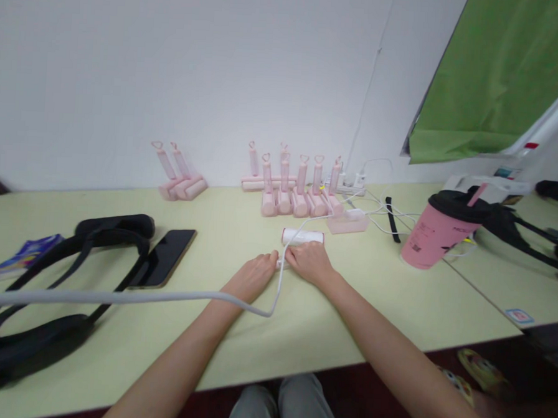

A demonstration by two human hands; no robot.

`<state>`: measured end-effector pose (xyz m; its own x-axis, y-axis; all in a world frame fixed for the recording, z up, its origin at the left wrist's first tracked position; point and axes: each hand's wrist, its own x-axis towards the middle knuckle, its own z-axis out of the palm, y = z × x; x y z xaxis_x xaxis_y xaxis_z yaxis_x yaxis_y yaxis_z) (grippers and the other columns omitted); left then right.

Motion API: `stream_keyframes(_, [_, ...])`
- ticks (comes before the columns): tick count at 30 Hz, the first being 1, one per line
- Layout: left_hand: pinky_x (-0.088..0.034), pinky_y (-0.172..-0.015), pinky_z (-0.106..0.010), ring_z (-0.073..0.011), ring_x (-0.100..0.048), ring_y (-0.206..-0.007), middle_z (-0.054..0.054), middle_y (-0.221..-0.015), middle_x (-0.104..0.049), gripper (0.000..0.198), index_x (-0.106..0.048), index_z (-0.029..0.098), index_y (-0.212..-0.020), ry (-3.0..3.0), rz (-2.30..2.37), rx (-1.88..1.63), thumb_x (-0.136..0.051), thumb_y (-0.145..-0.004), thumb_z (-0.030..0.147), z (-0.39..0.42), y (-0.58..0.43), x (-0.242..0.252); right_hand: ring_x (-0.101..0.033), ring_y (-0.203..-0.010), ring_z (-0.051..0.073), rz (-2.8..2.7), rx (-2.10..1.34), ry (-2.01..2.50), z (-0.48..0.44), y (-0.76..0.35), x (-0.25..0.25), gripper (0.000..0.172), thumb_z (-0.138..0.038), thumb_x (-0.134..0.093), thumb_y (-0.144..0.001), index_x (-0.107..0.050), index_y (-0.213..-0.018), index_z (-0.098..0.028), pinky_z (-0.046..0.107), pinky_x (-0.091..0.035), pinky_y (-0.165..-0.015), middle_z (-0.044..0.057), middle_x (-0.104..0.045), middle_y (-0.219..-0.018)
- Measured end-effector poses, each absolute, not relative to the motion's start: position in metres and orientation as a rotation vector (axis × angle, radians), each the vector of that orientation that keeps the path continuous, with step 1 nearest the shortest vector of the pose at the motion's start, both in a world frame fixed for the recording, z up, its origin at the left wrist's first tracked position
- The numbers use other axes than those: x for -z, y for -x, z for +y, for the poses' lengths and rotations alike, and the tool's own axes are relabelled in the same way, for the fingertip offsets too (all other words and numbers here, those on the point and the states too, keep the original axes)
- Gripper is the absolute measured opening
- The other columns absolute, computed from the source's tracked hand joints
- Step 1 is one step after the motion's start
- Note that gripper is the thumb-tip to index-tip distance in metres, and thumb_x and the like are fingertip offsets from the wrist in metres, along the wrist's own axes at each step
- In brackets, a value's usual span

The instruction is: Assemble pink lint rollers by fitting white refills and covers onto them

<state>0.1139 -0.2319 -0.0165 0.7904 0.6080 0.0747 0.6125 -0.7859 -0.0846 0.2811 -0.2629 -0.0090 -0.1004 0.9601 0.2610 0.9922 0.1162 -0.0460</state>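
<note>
My left hand and my right hand are close together over the table's middle, both closed. A small pale section of a lint roller's handle shows between them, and the rest is hidden by my fingers. Just beyond my right hand lies a white sticky roll with pink ends; its join to the handle is out of sight. A translucent pink cover rests farther back to the right. Several pink lint rollers with heart-shaped rings stand in a group behind.
A white cable crosses in front of my hands. On the left are more pink lint rollers, a phone, a black headset and a purple packet. A pink cup and a power strip are right.
</note>
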Motion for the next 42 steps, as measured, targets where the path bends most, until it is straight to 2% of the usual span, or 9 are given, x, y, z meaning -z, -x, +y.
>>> stream_keyframes(5, [-0.041, -0.078, -0.031, -0.0198, -0.054, -0.089, -0.009, -0.094, -0.057, 0.016, -0.046, 0.016, -0.099, 2.866, -0.983, 0.266, -0.034, -0.088, 0.018, -0.225, -0.118, 0.013, -0.064, -0.074, 0.02, -2.091, 0.201, 1.947, -0.257, -0.28, 0.012, 0.047, -0.034, -0.026, -0.093, -0.068, -0.085, -0.016, 0.028, -0.039, -0.067, 0.012, -0.069, -0.083])
stream_keyframes(9, [-0.037, -0.081, -0.036, -0.024, -0.054, -0.093, -0.011, -0.097, -0.059, 0.029, -0.047, 0.017, -0.107, 2.737, -0.975, 0.427, -0.045, -0.086, 0.036, -0.225, -0.124, 0.001, -0.062, -0.077, 0.018, -2.045, 0.11, 1.819, -0.256, -0.278, 0.01, 0.039, -0.031, -0.027, -0.093, -0.064, -0.091, -0.017, 0.026, -0.038, -0.069, 0.009, -0.068, -0.086])
stream_keyframes(13, [-0.036, -0.077, -0.033, -0.0215, -0.057, -0.088, -0.01, -0.092, -0.062, 0.024, -0.051, 0.016, -0.099, 2.681, -1.094, 0.495, -0.037, -0.09, 0.034, -0.214, -0.12, 0.001, -0.052, -0.104, 0.018, -1.859, 0.185, 1.601, -0.253, -0.289, 0.004, 0.031, -0.028, -0.031, -0.092, -0.057, -0.107, -0.018, 0.029, -0.034, -0.088, 0.009, -0.062, -0.108])
stream_keyframes(16, [-0.037, -0.071, -0.031, -0.0214, -0.059, -0.081, -0.009, -0.089, -0.064, 0.029, -0.05, 0.016, -0.101, 2.583, -1.356, 0.641, -0.035, -0.09, 0.039, -0.198, -0.107, 0.006, -0.04, -0.118, 0.024, -1.707, 0.274, 1.688, -0.248, -0.307, 0.005, 0.042, -0.04, -0.045, -0.086, -0.047, -0.121, -0.017, 0.038, -0.027, -0.097, 0.012, -0.051, -0.125])
stream_keyframes(19, [-0.038, -0.066, -0.03, -0.0212, -0.058, -0.077, -0.008, -0.085, -0.064, 0.037, -0.052, 0.016, -0.099, 2.489, -1.59, 0.848, -0.032, -0.089, 0.045, -0.183, -0.092, 0.01, -0.043, -0.114, 0.026, -1.904, 0.196, 1.786, -0.245, -0.319, 0.013, 0.054, -0.046, -0.059, -0.076, -0.047, -0.122, -0.021, 0.042, -0.029, -0.095, 0.011, -0.053, -0.122])
stream_keyframes(22, [-0.039, -0.068, -0.03, -0.0214, -0.056, -0.081, -0.009, -0.089, -0.063, 0.041, -0.057, 0.015, -0.094, 2.486, -1.641, 1.031, -0.033, -0.088, 0.048, -0.175, -0.086, 0.013, -0.051, -0.105, 0.025, -1.959, 0.075, 1.824, -0.244, -0.322, 0.019, 0.049, -0.039, -0.064, -0.073, -0.051, -0.118, -0.025, 0.039, -0.034, -0.09, 0.01, -0.058, -0.112])
stream_keyframes(26, [-0.038, -0.079, -0.032, -0.0186, -0.057, -0.082, -0.005, -0.088, -0.064, 0.038, -0.051, 0.018, -0.114, 2.586, -1.595, 1.189, -0.032, -0.089, 0.039, -0.178, -0.09, 0.014, -0.056, -0.1, 0.022, -1.6, -0.299, 1.662, -0.239, -0.319, 0.016, 0.045, -0.035, -0.061, -0.073, -0.05, -0.115, -0.021, 0.035, -0.042, -0.086, 0.008, -0.061, -0.108])
stream_keyframes(32, [-0.035, -0.086, -0.036, -0.0188, -0.058, -0.093, -0.005, -0.103, -0.063, 0.033, -0.049, 0.021, -0.114, 2.926, -1.335, 0.866, -0.03, -0.09, 0.032, -0.192, -0.098, 0.012, -0.065, -0.072, 0.017, -0.965, -1.084, 1.111, -0.23, -0.318, 0.012, 0.042, -0.038, -0.067, -0.064, -0.049, -0.099, -0.021, 0.029, -0.052, -0.061, 0.003, -0.063, -0.094])
stream_keyframes(42, [-0.039, -0.078, -0.033, -0.0208, -0.061, -0.086, -0.007, -0.095, -0.066, 0.033, -0.051, 0.02, -0.108, 2.935, -1.251, 0.624, -0.027, -0.091, 0.035, -0.201, -0.102, 0.009, -0.061, -0.083, 0.016, -0.981, -1.07, 1.138, -0.226, -0.328, 0.024, 0.054, -0.042, -0.072, -0.059, -0.056, -0.105, -0.018, 0.022, -0.046, -0.065, 0.004, -0.065, -0.098])
